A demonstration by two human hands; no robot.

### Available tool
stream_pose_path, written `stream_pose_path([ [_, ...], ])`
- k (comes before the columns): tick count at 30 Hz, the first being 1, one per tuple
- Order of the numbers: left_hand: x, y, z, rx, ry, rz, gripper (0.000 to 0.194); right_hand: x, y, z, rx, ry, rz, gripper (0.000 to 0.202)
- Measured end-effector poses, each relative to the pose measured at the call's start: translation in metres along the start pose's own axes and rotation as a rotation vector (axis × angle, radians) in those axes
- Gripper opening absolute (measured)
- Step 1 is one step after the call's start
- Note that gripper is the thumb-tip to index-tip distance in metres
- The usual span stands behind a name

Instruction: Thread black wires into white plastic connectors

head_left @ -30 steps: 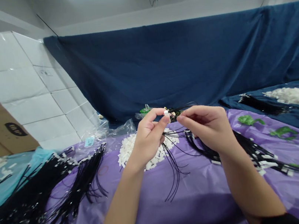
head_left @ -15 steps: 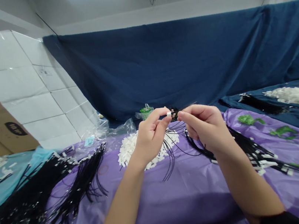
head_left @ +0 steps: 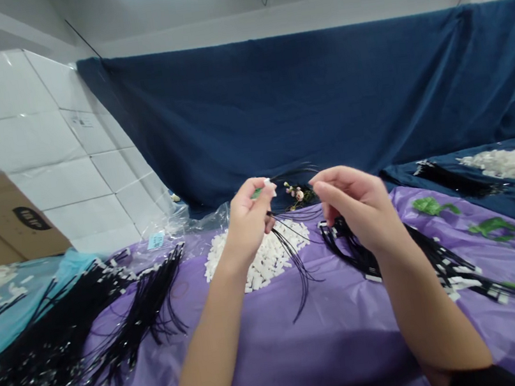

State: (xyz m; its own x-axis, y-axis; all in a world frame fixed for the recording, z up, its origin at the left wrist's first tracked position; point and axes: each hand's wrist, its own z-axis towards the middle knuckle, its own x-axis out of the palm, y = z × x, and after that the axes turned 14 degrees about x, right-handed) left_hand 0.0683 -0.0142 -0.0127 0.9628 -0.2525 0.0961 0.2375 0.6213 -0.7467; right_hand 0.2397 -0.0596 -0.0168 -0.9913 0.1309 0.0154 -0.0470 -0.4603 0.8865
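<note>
Between the thumb and index finger of my left hand (head_left: 248, 223) is a small white plastic connector (head_left: 270, 187). Several thin black wires (head_left: 298, 263) trail down from this hand, and a few more arc from it toward the right. My right hand (head_left: 355, 204) is raised opposite, a short gap away, its thumb and index finger pinched together. Whatever lies between those fingertips is too small to make out. Beneath and behind my left hand lies a heap of loose white connectors (head_left: 262, 268). Black wires with white ends (head_left: 355, 257) lie under my right hand.
Purple sheeting (head_left: 281, 351) covers the table. Bundles of black wires (head_left: 143, 307) lie at left, beside clear plastic bags (head_left: 175, 224). Green scraps (head_left: 433, 205) lie at right. White boxes (head_left: 62, 183) and a brown carton (head_left: 14, 216) stand left; a blue curtain (head_left: 244, 104) hangs behind.
My hands were almost touching at the white connector and are now apart. My left hand has moved slightly left and up with the connector; the hanging wires have swung.
</note>
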Motion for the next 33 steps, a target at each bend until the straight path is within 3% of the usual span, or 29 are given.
stream_pose_path([
  [2, -0.006, 0.001, 0.007, -0.051, -0.118, -0.096, 0.016, -0.007, 0.002, -0.002, -0.117, -0.136, -0.047, 0.016],
  [4, -0.011, 0.001, 0.013, -0.124, -0.202, -0.198, 0.014, -0.010, 0.006, -0.005, -0.166, -0.154, -0.151, 0.023],
  [9, -0.013, -0.002, 0.014, -0.269, -0.305, -0.410, 0.012, 0.009, 0.004, -0.012, 0.085, 0.291, -0.470, 0.025],
  [12, -0.010, -0.001, 0.011, -0.263, -0.293, -0.444, 0.014, 0.032, -0.008, -0.012, 0.166, 0.374, -0.436, 0.028],
  [15, -0.007, 0.002, 0.009, -0.190, -0.262, -0.420, 0.014, 0.044, -0.017, -0.010, 0.151, 0.351, -0.410, 0.017],
  [21, -0.008, 0.008, 0.010, 0.019, -0.172, -0.163, 0.016, 0.035, -0.011, -0.011, -0.022, 0.225, -0.564, 0.027],
  [27, -0.010, 0.002, 0.009, -0.030, -0.148, -0.248, 0.018, 0.037, -0.009, -0.016, -0.044, 0.261, -0.677, 0.027],
  [33, -0.014, -0.001, 0.009, -0.065, -0.101, -0.343, 0.017, 0.040, -0.012, -0.020, -0.037, 0.290, -0.632, 0.024],
])
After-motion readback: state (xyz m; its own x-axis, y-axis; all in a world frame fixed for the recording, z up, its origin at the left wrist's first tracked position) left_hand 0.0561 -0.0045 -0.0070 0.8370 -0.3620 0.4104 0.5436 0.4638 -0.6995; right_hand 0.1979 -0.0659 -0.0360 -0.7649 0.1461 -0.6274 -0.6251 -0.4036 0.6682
